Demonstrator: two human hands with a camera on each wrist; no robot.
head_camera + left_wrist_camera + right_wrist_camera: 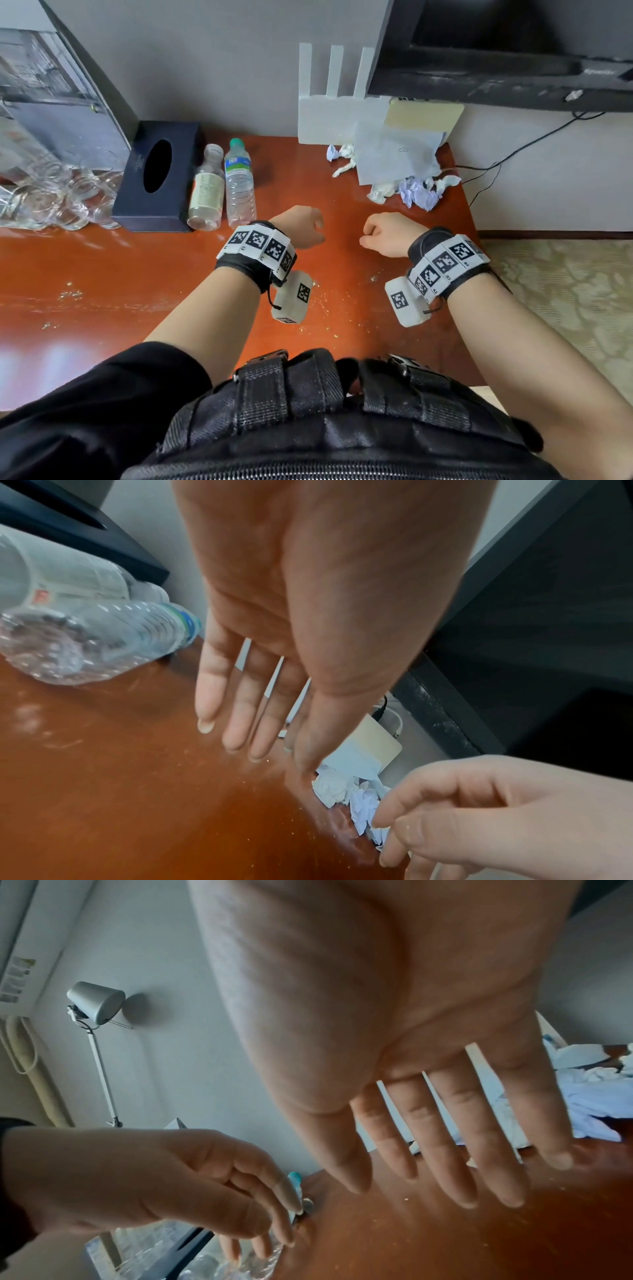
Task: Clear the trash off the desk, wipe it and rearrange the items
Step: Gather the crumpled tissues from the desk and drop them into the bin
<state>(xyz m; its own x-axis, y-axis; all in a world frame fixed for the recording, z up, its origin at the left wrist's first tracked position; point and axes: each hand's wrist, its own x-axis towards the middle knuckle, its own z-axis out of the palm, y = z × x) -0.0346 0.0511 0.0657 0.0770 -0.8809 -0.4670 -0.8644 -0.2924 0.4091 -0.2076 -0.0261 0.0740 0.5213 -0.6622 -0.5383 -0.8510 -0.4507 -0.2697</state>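
Both my hands hover over the middle of the red-brown desk (120, 274) and hold nothing. The left hand (301, 228) has straight fingers (240, 723) pointing down at the desk top. The right hand (387, 234) is beside it with relaxed, slightly spread fingers (455, 1164). Crumpled white and pale purple paper balls (418, 193) lie at the back right, past my right hand. More crumpled scraps (339, 156) lie beside a flat pale sheet of paper (397, 154). Fine crumbs (322, 303) are scattered over the desk under my wrists.
Two plastic bottles (206, 188) (239, 185) lie beside a dark tissue box (159, 178); clear glasses (58, 198) stand at the far left. White foam packing (329, 113) and a yellowish card (424, 114) lean on the wall under a black TV (496, 68). Cables (496, 161) hang right.
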